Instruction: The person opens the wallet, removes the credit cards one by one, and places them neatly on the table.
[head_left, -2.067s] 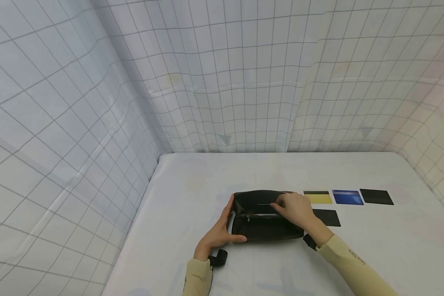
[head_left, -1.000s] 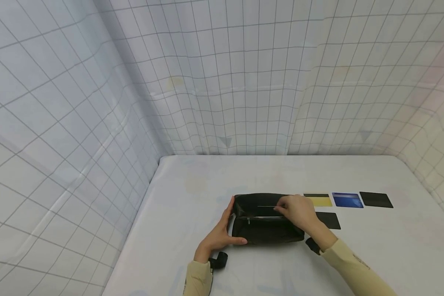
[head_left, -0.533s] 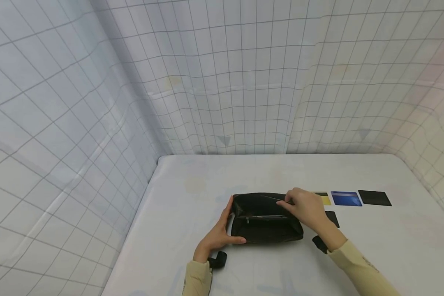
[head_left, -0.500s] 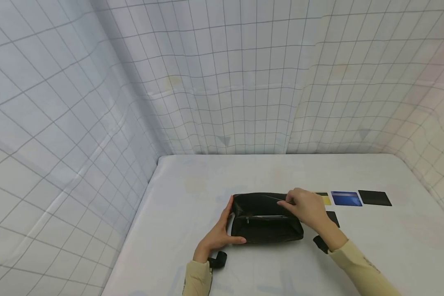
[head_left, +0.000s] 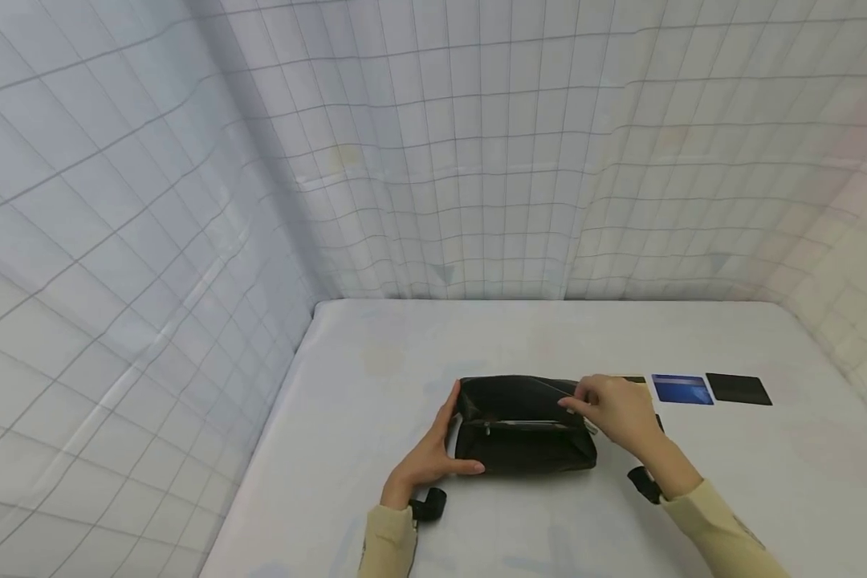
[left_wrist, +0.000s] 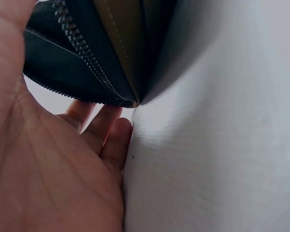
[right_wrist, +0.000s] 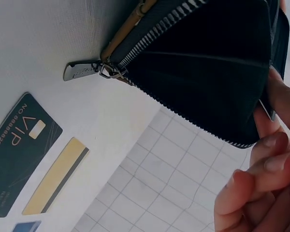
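Observation:
A black zip-around wallet point(head_left: 526, 451) stands spread apart on the white table, its pockets facing up. My left hand point(head_left: 428, 459) holds its left end, thumb at the near edge and fingers at the far corner. In the left wrist view those fingertips point(left_wrist: 117, 137) touch the wallet's toothed zip edge. At the right end, my right hand point(head_left: 621, 411) pinches a thin card point(right_wrist: 267, 109) between thumb and index finger. Most of that card is hidden inside the wallet; only a slim edge shows. A metal zip pull point(right_wrist: 82, 71) hangs from the wallet's right end.
Right of the wallet lie a blue card point(head_left: 682, 389), a black card point(head_left: 738, 388), a yellow card point(right_wrist: 58, 181) and a dark VIP card point(right_wrist: 24, 150). My right hand and wrist partly cover the last two in the head view. Gridded white curtains point(head_left: 433, 177) surround the table.
My right hand has shifted right, drawing the pinched card toward the wallet's right end; its visible edge now slants. The left hand keeps its hold, and the wallet stays in place.

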`<state>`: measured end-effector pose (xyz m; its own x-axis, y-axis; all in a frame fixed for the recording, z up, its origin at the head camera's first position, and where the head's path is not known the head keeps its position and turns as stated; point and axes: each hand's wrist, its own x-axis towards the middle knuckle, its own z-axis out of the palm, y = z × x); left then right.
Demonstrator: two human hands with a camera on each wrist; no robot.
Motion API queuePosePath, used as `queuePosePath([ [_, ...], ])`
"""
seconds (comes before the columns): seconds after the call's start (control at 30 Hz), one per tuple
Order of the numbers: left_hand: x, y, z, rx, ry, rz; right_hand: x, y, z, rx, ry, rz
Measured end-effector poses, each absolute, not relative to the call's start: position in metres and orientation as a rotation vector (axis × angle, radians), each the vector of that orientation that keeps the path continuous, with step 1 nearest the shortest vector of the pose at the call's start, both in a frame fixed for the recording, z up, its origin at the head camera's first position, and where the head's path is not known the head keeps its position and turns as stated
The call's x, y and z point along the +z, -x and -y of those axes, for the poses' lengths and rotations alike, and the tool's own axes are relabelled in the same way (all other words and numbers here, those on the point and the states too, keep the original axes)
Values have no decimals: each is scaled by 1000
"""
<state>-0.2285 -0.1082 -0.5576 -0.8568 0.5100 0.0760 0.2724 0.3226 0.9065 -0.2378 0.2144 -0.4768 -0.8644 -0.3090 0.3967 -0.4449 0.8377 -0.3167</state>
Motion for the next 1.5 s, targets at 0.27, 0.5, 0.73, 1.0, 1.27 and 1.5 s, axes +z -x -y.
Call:
queuePosePath([
  [0.27, -558, 230, 107, 1554, -726, -2359, -476, 233, -222, 715, -527, 2746],
  [0.5, -558, 231, 108, 1561, -731, -2362, -477, 232, -226, 815, -465, 2788],
  [0.73, -550, 225, 107, 1554, -743, -2368, -483, 234, -227, 956, -439, 2723],
  [1.0, -526, 215, 105, 1577, -731, -2330, -483, 235, -225, 1176, -344, 2683],
  [1.27, -525, 216, 105, 1589, -749, -2329, -479, 235, -224, 1341, -284, 2579],
  [1.5, -558, 231, 108, 1566, -774, -2369, -477, 234, -232, 1445, -192, 2476],
])
